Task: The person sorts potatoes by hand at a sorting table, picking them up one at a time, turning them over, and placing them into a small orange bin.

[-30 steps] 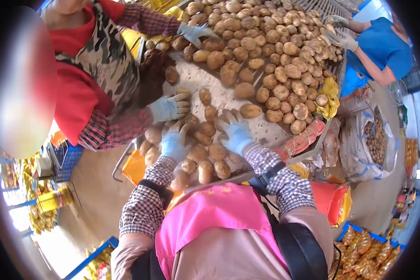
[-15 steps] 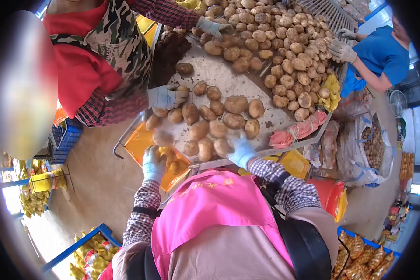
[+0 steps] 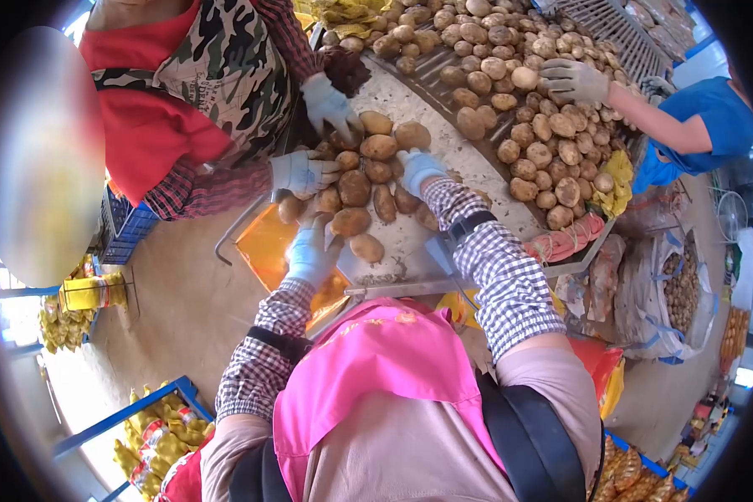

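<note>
My left hand (image 3: 311, 253), in a pale blue glove, is at the near left edge of a metal sorting table (image 3: 468, 159). Its fingers are apart beside a brown potato (image 3: 350, 222), with a smaller potato (image 3: 366, 248) to the right. My right hand (image 3: 419, 172), gloved alike, reaches across the table top with its fingers spread against the right side of a cluster of potatoes (image 3: 355, 189). Part of that cluster is hidden behind my right hand and forearm. An orange bag (image 3: 268, 244) hangs open below the table edge, near my left hand.
Opposite on the left, a co-worker's two gloved hands (image 3: 330, 105) touch the same cluster. Another person's gloved hand (image 3: 574, 80) lies over a large potato heap (image 3: 552, 125) on a slatted chute. A rolled pink bag (image 3: 567, 240) lies at the right edge; blue crates (image 3: 128, 219) stand left.
My right hand has moved forward across the table, and my left slightly up and right. The loose potatoes are bunched farther from me. The left co-worker's far hand has come down to them.
</note>
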The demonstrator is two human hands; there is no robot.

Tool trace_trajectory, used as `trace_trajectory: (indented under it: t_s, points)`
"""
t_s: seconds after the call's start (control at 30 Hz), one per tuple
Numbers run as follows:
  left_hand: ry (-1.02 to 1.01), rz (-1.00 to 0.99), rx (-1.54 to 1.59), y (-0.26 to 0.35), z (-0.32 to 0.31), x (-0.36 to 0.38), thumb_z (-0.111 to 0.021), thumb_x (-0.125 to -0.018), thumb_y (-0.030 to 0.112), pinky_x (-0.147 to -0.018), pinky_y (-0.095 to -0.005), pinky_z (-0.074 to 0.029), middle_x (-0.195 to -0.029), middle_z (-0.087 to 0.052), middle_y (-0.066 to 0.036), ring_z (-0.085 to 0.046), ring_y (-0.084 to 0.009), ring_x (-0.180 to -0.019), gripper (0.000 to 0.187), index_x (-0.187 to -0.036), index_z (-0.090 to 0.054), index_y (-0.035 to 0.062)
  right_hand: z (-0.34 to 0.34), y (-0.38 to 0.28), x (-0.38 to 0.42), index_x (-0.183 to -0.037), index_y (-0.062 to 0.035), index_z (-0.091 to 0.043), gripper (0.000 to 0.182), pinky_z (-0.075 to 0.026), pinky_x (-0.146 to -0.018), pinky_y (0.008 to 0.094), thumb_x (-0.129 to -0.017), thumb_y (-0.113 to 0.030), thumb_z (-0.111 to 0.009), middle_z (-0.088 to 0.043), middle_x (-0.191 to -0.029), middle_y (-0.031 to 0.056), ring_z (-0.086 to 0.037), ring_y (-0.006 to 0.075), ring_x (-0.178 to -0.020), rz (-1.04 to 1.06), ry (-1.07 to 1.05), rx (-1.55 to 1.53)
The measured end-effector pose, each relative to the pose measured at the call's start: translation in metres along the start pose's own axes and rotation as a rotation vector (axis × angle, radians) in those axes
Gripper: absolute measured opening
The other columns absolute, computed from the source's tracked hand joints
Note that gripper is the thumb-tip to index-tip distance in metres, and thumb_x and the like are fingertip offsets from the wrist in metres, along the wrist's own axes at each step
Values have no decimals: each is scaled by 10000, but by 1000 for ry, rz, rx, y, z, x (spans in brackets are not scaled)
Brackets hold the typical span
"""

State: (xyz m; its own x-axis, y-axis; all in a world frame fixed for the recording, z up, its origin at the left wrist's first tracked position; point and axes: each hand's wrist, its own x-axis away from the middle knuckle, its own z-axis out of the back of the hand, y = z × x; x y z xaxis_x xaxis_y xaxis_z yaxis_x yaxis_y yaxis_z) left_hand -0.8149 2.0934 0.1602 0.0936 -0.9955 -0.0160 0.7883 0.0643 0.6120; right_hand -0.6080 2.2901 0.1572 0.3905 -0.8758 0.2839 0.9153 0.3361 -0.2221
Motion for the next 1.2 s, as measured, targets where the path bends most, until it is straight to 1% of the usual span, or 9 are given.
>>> trace_trajectory:
  t_s: [0.2,0.33,0.6,0.73,0.8,0.83,0.97,1.07,1.2]
  points:
    - [-41,4,-43,2,-7,-24,-670,-769,210,-965,-466,-424,-1243,-537,-204,-519,-393,-1147,523,-1244,-504,66,25,1,25,-1203,-150,-603,426,-468,-956,417,-793,-257,-650,-562,-1241,175,-574,329,-1118,81,14,-192]
    - [-53,-121,-209,12,-16,-60,-665,-766,243,-968,-438,-420,-1258,-526,-194,-504,-362,-1177,566,-1272,-481,70,17,-14,70,-1201,-178,-610,404,-487,-912,416,-805,-251,-640,-552,-1254,140,-552,326,-1135,148,-218,264]
    - [-311,178,-457,41,-29,-115,-713,-707,375,-954,-463,-399,-1313,-490,-179,-536,-313,-1162,727,-1329,-465,93,-26,0,98,-1191,-106,-590,407,-500,-834,382,-792,-184,-611,-578,-1129,121,-578,292,-1064,309,-62,134]
    - [-288,212,-20,22,-16,-105,-778,-594,358,-929,-453,-466,-1246,-540,-218,-559,-388,-1116,856,-1326,-449,59,-38,18,107,-1285,-116,-558,511,-508,-801,359,-776,-73,-575,-601,-1142,118,-609,207,-957,133,38,-806]
    - [-280,180,178,36,-4,-88,-809,-588,291,-943,-401,-475,-1209,-567,-201,-577,-348,-1101,868,-1328,-434,33,-10,11,121,-1281,-136,-560,465,-529,-772,361,-822,-64,-527,-624,-1108,84,-617,189,-914,-313,-351,-1641]
    - [-212,143,337,48,0,-75,-814,-591,231,-953,-377,-470,-1206,-564,-184,-570,-302,-1109,858,-1329,-423,29,-27,12,117,-1266,-154,-556,366,-544,-733,366,-903,-117,-523,-639,-1058,43,-630,171,-882,-175,-343,-1894]
    - [-142,-73,693,53,-9,-44,-817,-595,59,-989,-332,-444,-1247,-520,-137,-520,-208,-1153,867,-1344,-382,27,-17,-8,128,-1237,-172,-547,341,-536,-710,376,-942,-337,-592,-647,-1022,23,-636,160,-872,-307,-460,-2102]
    - [-146,-155,701,75,3,-24,-819,-606,23,-1020,-348,-424,-1296,-487,-131,-511,-227,-1178,889,-1367,-360,29,-14,-11,143,-1235,-180,-552,374,-530,-729,380,-916,-361,-627,-652,-1019,21,-638,167,-852,-192,-385,-1856]
    - [-62,-336,1004,84,-5,-5,-787,-634,-56,-1005,-366,-445,-1314,-475,-132,-511,-244,-1201,891,-1393,-328,34,-41,2,151,-1311,-159,-499,501,-521,-759,378,-855,-251,-685,-636,-1102,17,-629,169,-911,-47,-411,-2182]
